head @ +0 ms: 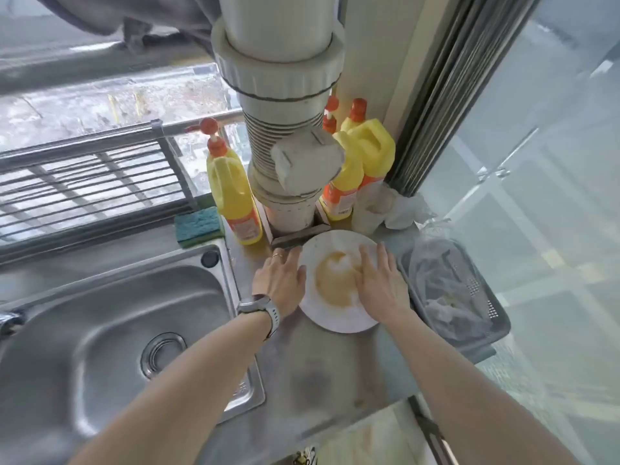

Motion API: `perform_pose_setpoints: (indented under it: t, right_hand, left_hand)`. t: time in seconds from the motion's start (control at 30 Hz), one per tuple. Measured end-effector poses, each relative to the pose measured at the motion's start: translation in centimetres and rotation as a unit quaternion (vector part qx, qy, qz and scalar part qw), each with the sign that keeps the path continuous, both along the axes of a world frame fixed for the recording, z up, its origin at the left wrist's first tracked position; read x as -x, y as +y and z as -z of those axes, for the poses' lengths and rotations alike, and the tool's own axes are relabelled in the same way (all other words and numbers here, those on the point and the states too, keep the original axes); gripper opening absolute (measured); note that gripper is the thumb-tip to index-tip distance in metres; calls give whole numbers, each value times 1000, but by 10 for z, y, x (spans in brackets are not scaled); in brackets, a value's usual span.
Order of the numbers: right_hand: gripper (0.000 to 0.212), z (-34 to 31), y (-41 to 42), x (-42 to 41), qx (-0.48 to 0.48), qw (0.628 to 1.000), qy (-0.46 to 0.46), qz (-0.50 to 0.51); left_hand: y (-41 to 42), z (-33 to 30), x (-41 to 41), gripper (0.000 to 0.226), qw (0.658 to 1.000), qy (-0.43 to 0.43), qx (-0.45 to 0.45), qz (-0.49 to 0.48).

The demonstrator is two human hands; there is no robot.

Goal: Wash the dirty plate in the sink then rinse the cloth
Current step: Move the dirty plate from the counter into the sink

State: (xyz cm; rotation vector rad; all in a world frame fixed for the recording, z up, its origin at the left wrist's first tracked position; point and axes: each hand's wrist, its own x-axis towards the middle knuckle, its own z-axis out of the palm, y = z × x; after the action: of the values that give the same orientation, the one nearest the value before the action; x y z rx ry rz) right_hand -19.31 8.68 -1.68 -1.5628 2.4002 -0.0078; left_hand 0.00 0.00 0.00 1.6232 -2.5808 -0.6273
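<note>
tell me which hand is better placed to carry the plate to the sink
Left, likely. The left hand touches the plate on its rim nearest the sink, so it can slide it straight across. The right hand lies flat over the plate's far side.

plate (339,317): white, yellow-brown smear
bottles (235,196): yellow, orange caps
sponge (198,224): teal-blue, green
sink (100,317): silver steel
basket (483,333): grey

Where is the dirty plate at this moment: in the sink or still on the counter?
In the head view the dirty plate lies on the counter right of the sink, before the white pipe, between the left hand and right hand.
</note>
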Motion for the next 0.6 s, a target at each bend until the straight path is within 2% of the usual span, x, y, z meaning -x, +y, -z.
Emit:
perform_pose_setpoints:
  t: [0.13,0.23,0.37,0.6]
  right_hand:
    - [62,2,-7,-3,-26,997,67,-1]
    - [63,0,-8,-12,-27,997,70,-1]
    - [62,-11,-9,-21,-26,999,15,11]
    - [57,-14,3,-35,30,992,-105,70]
  left_hand:
    - [-5,5,0,47,1000,1,-31,0]
    - [-4,1,-3,52,997,11,-77,-12]
    - [-4,-6,-12,63,996,13,-89,-29]
    - [6,-19,-56,71,994,20,-88,-54]
